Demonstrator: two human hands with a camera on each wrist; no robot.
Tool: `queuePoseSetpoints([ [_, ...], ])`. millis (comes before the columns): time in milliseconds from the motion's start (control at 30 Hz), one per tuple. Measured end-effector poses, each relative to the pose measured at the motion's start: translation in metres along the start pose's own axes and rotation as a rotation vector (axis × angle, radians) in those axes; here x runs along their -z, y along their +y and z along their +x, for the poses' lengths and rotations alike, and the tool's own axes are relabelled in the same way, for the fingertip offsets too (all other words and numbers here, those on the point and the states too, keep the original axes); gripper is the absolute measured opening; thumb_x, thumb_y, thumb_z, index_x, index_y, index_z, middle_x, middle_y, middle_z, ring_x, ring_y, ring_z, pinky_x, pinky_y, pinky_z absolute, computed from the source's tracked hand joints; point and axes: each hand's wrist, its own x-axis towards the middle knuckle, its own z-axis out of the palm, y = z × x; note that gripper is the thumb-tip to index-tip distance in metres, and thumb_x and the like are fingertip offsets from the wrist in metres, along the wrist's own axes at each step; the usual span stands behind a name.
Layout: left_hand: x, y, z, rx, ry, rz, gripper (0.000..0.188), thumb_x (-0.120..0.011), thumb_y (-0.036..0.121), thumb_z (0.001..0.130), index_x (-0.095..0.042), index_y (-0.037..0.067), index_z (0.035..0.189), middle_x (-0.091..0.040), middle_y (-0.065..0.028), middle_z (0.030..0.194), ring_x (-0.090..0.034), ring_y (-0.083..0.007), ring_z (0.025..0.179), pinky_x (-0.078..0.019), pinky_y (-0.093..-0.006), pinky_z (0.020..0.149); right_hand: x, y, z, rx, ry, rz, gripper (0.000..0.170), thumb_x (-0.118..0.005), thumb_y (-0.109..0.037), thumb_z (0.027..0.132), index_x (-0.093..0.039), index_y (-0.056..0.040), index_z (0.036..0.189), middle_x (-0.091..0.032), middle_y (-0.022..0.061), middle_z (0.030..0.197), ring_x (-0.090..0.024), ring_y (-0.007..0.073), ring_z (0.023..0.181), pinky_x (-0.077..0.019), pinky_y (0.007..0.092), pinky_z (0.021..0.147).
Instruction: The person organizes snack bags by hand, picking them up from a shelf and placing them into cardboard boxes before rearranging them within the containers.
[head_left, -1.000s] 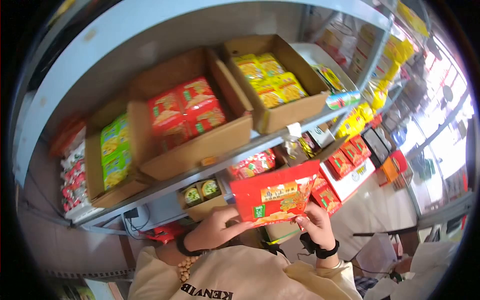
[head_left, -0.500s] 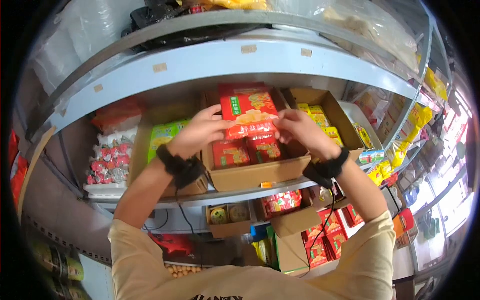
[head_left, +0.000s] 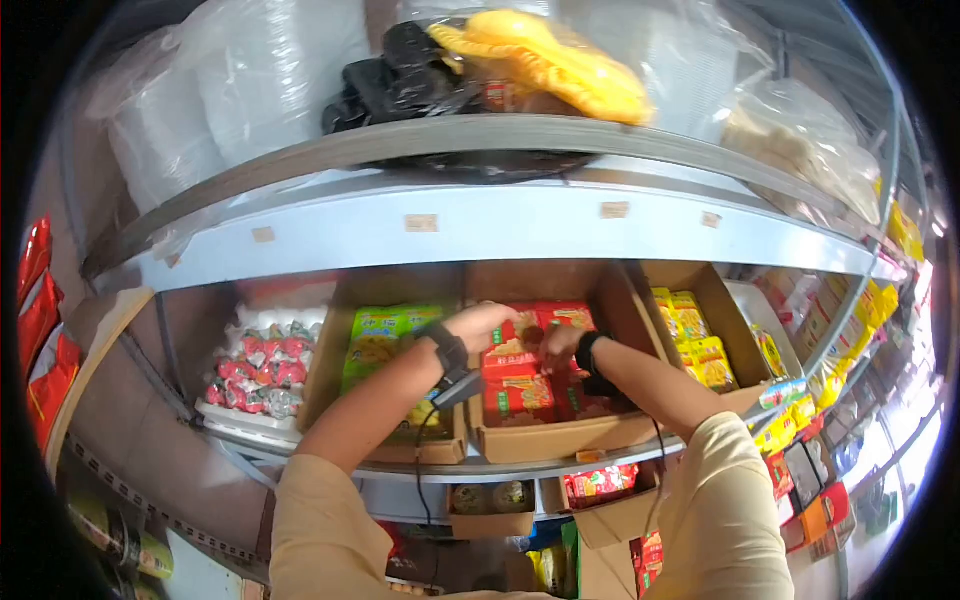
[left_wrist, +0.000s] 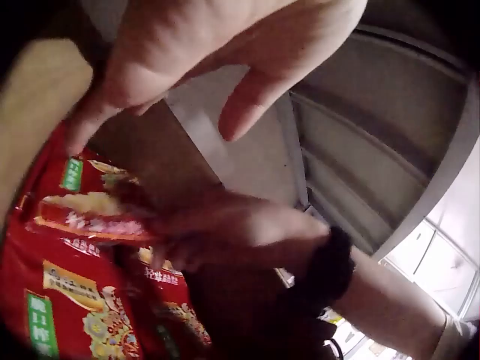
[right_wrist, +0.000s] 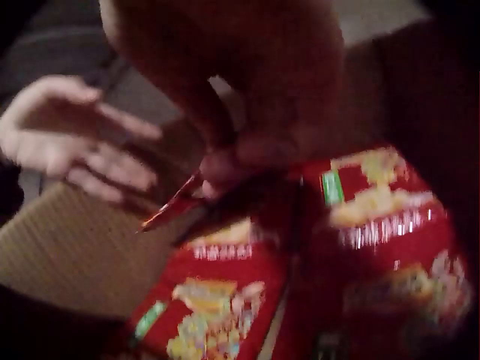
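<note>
Lining the brown carton (head_left: 560, 440), red packets (head_left: 520, 397) lie below the right hand (head_left: 560, 345) in the head view, while the left hand (head_left: 480, 325) hangs over the carton's left side; green packets (head_left: 375, 335) sit left of the carton, yellow packets (head_left: 708, 362) right of it. In the left wrist view, the left hand's fingers are extended, thumb apart, gripping nothing; whether a fingertip touches the carton's contents I cannot tell. The right wrist view, though blurred, has the right hand pinching a tilted red packet (right_wrist: 176, 206) above others in the carton. With only that pinch on slick-looking wrapping, it could slip or land askew across its neighbours.
</note>
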Motion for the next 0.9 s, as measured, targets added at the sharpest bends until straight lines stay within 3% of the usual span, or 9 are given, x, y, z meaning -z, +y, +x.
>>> queuePoseSetpoints([
  [33,-0.007,0.004,-0.01,0.002,0.108,0.004,0.016,-0.059,0.014,0.082,-0.051,0.007,0.094,-0.048,-0.005,0.098,-0.045,-0.0159,0.088,-0.0405,-0.0315,0.074,-0.033,0.025,0.014,0.244,0.17,-0.342,0.035,-0.07,-0.03,0.067,-0.066,-0.0045,0.091,-0.064,0.0124,0.08,-0.06,0.0335,0.082,-0.0484,0.0421,0.074],
  [167,-0.002,-0.001,-0.002,0.025,0.111,-0.107,0.042,-0.064,0.015,0.079,-0.039,0.0,0.109,-0.037,-0.0138,0.114,-0.038,-0.0209,0.099,-0.0345,-0.0356,0.093,-0.042,0.045,0.009,-0.302,-0.095,0.401,0.036,-0.071,-0.032,0.066,-0.065,-0.0045,0.088,-0.063,0.0126,0.086,-0.06,0.0353,0.08,-0.0489,0.041,0.074],
  [300,-0.004,0.009,-0.017,0.009,-0.008,-0.069,0.06,-0.061,0.019,0.081,-0.029,-0.004,0.126,-0.028,-0.0223,0.131,-0.032,-0.0278,0.116,-0.0263,-0.0408,0.103,-0.027,0.016,0.004,-0.057,0.068,-0.411,0.042,-0.071,-0.041,0.068,-0.066,-0.0019,0.083,-0.065,0.0144,0.08,-0.062,0.0341,0.076,-0.0491,0.0388,0.069],
  [400,0.0,0.013,-0.021,-0.003,-0.125,-0.068,0.072,-0.059,0.024,0.084,-0.019,-0.004,0.136,-0.019,-0.0273,0.141,-0.026,-0.0329,0.127,-0.0252,-0.0457,0.104,-0.006,-0.008,0.008,-0.717,0.242,0.264,0.049,-0.07,-0.049,0.069,-0.067,-0.0004,0.076,-0.065,0.0167,0.071,-0.064,0.0304,0.07,-0.0492,0.0371,0.064],
  [533,0.004,0.022,-0.034,-0.031,-0.107,-0.121,0.078,-0.057,0.032,0.086,-0.014,-0.003,0.14,-0.019,-0.0292,0.141,-0.022,-0.0375,0.132,-0.0263,-0.0499,0.104,0.046,-0.034,-0.002,-0.607,0.214,0.412,0.035,-0.059,-0.03,0.085,-0.064,0.0043,0.094,-0.063,0.0145,0.066,-0.063,0.0203,0.052,-0.05,0.031,0.047],
  [600,0.003,0.025,-0.042,-0.035,-0.06,-0.142,0.078,-0.058,0.036,0.085,-0.017,-0.001,0.139,-0.025,-0.0287,0.139,-0.029,-0.037,0.129,-0.0301,-0.0496,0.102,0.046,-0.008,-0.013,-0.495,0.279,0.377,0.046,-0.059,-0.043,0.082,-0.066,0.0016,0.073,-0.057,0.01,0.052,-0.058,0.0205,0.047,-0.0479,0.0326,0.051],
  [700,-0.011,0.04,-0.095,-0.12,-0.103,-0.068,0.067,-0.06,0.038,0.085,-0.032,0.002,0.134,-0.037,-0.0236,0.133,-0.04,-0.031,0.122,-0.0342,-0.0438,0.1,0.081,-0.084,-0.052,-0.375,0.415,0.554,0.038,-0.06,-0.03,0.084,-0.057,0.0019,0.105,-0.061,0.0062,0.077,-0.057,0.0136,0.062,-0.0438,0.0272,0.049],
  [800,-0.035,0.042,-0.149,-0.226,-0.242,-0.016,0.062,-0.056,0.031,0.09,-0.029,0.002,0.138,-0.043,-0.0178,0.131,-0.041,-0.0278,0.122,-0.0335,-0.0395,0.102,0.096,-0.155,-0.099,-0.36,0.473,0.647,0.025,-0.059,-0.019,0.086,-0.053,0.0006,0.101,-0.058,0.0069,0.092,-0.052,0.0102,0.091,-0.0416,0.0241,0.08],
  [900,-0.064,0.022,-0.202,-0.314,-0.44,-0.051,0.066,-0.053,0.028,0.092,-0.019,0.003,0.143,-0.037,-0.0187,0.137,-0.038,-0.0255,0.127,-0.0312,-0.0356,0.104,0.095,-0.21,-0.16,-0.338,0.552,0.925,0.021,-0.056,-0.011,0.088,-0.052,-0.0029,0.107,-0.055,0.0033,0.102,-0.051,0.0104,0.097,-0.0411,0.0251,0.083],
])
